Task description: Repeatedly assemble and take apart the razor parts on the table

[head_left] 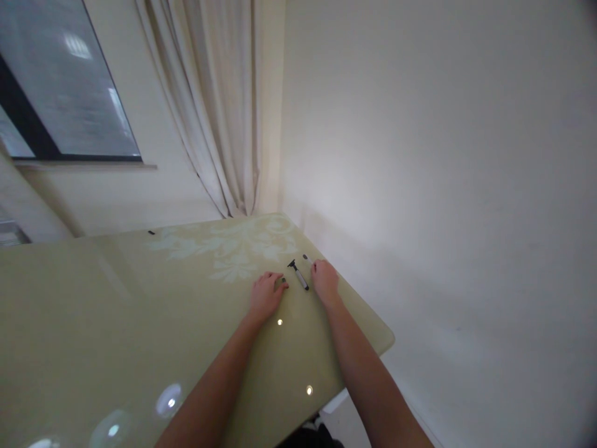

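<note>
A razor (300,277) with a dark head and a grey-and-black handle lies on the table between my hands. My left hand (267,295) rests just left of it, thumb and fingers curved around a small dark piece (283,280) whose kind is too small to make out. To the right of the razor, my right hand (325,280) is closed on a slim light handle with a dark end (306,257). That end points away from me, and the rest is hidden in the fingers.
The glossy yellowish table (116,311) has a pale floral pattern and rounded corners. A small black object (151,233) lies near its far edge. A white wall (443,186) runs along the right; a curtain (224,112) and a window (69,81) are beyond.
</note>
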Available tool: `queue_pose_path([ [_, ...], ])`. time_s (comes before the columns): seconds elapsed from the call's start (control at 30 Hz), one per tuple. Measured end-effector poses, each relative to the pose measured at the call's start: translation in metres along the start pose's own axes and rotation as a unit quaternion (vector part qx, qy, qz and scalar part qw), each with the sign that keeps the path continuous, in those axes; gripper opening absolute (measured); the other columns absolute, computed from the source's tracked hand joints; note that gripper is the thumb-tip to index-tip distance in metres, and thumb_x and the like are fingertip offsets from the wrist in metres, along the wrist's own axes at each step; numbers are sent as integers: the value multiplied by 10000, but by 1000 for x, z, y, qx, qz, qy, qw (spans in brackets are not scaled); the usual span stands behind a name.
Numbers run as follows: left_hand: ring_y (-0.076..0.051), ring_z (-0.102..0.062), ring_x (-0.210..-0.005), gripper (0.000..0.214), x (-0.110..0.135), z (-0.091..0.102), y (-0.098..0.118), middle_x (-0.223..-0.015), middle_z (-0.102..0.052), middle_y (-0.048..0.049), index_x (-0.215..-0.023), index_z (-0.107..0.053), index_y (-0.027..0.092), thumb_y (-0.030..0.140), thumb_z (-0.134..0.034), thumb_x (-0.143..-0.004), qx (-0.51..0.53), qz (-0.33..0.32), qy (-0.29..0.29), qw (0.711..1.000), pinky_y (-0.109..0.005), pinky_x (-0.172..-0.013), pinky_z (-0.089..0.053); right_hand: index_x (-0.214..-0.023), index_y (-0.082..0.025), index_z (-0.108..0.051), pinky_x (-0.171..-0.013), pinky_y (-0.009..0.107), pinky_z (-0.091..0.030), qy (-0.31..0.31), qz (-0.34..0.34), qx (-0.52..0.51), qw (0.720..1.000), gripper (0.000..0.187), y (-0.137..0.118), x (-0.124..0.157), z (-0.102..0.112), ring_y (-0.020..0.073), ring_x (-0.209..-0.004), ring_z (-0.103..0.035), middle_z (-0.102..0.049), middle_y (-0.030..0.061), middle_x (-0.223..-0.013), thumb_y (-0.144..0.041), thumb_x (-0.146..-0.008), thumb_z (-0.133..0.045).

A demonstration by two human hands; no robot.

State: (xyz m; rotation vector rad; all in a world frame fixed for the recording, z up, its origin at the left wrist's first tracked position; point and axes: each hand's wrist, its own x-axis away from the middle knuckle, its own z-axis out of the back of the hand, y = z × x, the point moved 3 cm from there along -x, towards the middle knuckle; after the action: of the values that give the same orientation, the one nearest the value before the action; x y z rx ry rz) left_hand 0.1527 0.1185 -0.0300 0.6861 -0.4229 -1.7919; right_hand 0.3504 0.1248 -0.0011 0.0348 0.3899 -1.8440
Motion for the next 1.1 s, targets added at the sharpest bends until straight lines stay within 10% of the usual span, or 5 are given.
queue_pose_path([
  [0.33, -212, -710, -878, 213, -1, 7, -11, -925, -767, -67, -907, -779, 187, 318, -611, -923, 70, 14, 14, 997, -333, -805, -541, -1103, -168, -711, -868, 305, -450, 42, 16, -17, 999, 230, -2, 11, 5, 254, -1126, -610, -672, 141, -1158, -194, -1013, -500],
  [0.6, -293, -606, -1207, 400, -3, 4, -6, -1289, -692, -147, -1286, -706, 206, 378, -605, -939, 16, 14, 40, 999, -432, -1075, -432, -1116, -199, -689, -772, 301, -446, -16, 84, -79, 993, 220, -47, 36, 2, 232, -927, -681, -731, 106, -1051, -225, -1023, -492],
  [0.83, -305, -612, -1178, 278, 3, 2, -6, -1191, -689, -156, -1104, -741, 186, 330, -689, -872, -6, -5, 25, 1000, -450, -1046, -454, -1166, -192, -670, -861, 319, -474, 26, 115, -69, 991, 234, -45, 37, -4, 267, -1108, -627, -675, 130, -1185, -209, -986, -521],
  [1.1, -248, -721, -1000, 281, 44, 76, -80, -1121, -744, -115, -1046, -756, 216, 375, -633, -849, 26, -24, 6, 999, -373, -880, -582, -1142, -135, -654, -891, 349, -450, 6, 111, -86, 990, 235, -38, 31, -10, 290, -1066, -609, -663, 173, -1148, -126, -956, -511],
])
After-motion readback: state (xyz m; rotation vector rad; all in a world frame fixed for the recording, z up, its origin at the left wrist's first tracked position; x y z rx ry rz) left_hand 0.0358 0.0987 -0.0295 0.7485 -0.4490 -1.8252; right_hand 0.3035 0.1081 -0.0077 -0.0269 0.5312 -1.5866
